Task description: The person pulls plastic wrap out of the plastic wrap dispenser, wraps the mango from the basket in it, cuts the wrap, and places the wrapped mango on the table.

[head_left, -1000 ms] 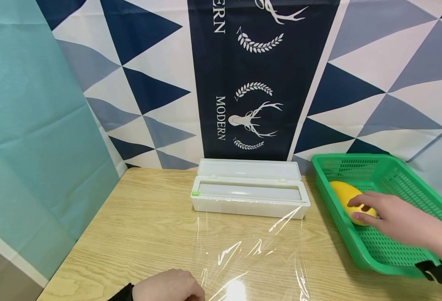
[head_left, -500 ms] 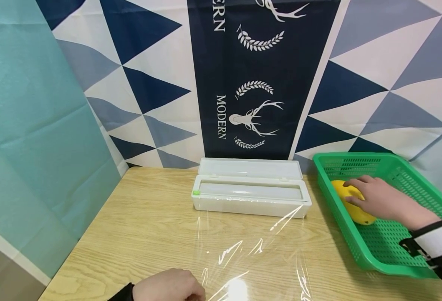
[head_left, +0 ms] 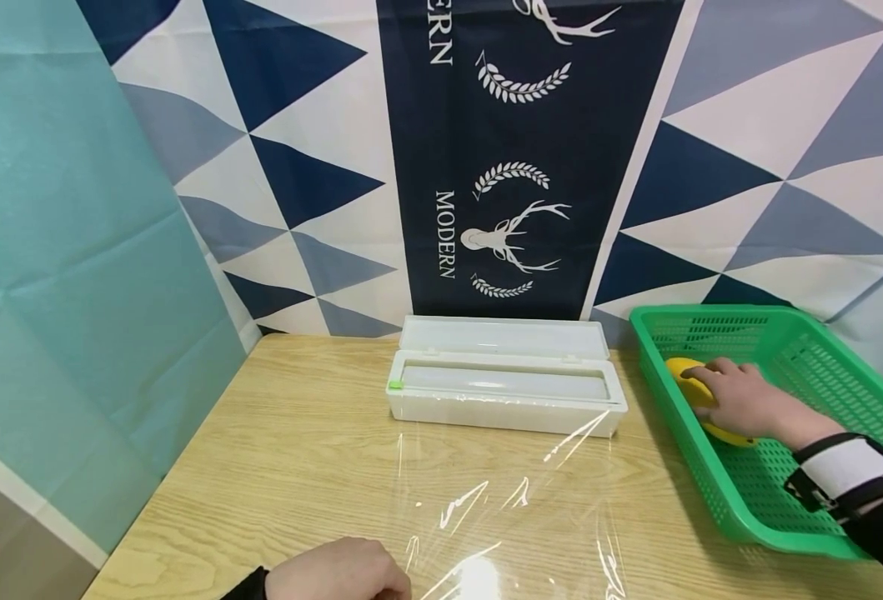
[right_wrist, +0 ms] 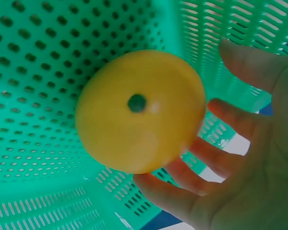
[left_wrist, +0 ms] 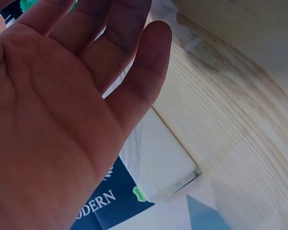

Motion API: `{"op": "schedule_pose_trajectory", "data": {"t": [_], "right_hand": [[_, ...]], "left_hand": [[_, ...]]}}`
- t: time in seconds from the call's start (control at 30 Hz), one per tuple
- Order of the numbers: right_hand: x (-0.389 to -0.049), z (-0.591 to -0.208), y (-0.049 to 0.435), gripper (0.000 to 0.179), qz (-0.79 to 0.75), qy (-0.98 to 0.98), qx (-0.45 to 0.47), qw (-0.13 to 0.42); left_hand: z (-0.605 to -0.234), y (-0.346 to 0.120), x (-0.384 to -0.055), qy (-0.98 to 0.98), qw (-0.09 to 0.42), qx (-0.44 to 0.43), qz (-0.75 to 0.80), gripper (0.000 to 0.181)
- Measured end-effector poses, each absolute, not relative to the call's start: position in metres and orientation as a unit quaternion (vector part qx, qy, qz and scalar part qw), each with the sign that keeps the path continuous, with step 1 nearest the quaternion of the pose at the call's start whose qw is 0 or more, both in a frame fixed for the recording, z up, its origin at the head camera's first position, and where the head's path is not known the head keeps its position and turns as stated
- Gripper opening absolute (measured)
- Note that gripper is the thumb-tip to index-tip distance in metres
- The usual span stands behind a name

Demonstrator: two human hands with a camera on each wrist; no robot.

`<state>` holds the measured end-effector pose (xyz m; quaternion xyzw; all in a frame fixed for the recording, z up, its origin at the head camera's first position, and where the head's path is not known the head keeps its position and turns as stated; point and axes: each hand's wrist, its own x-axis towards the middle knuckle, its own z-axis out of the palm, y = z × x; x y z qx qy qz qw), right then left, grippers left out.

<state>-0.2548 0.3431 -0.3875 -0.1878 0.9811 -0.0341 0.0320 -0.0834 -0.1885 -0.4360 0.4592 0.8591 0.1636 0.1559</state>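
Observation:
A yellow fruit (right_wrist: 134,124), smooth with a dark green spot at its end, lies in the green basket (head_left: 749,533). My right hand (head_left: 752,402) is over it; in the right wrist view several fingertips meet the fruit's side and the thumb stands apart. My left hand (head_left: 342,570) is low at the front of the table, palm and loosely bent fingers showing in the left wrist view. Beside it, clear cling film (head_left: 516,508) stretches over the tabletop from a white film dispenser (head_left: 504,412) with its lid up.
The wooden table (head_left: 261,467) meets a patterned cloth backdrop (head_left: 321,167) behind and a teal cloth (head_left: 96,250) on the left. A small green cutter slide (head_left: 395,385) sits on the dispenser's left end. The basket stands to the dispenser's right.
My right hand has moved forward and left, farther over the fruit, covering more of it. The left hand, film and dispenser stay as they were; the view shifts slightly.

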Motion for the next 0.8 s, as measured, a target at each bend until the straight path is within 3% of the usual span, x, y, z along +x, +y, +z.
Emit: {"op": "schedule_pose_trajectory", "data": {"t": [0.43,0.8], "right_hand": [[-0.262,-0.386,0.351,0.062,-0.061,0.983,-0.166,0.050],[-0.265,-0.393,0.359,0.087,-0.106,0.975,-0.157,0.113]], "left_hand": [[-0.437,-0.188,-0.082,0.862,0.194,0.434,0.176,0.015],[-0.437,-0.190,-0.081,0.862,0.176,0.444,0.173,0.015]]}}
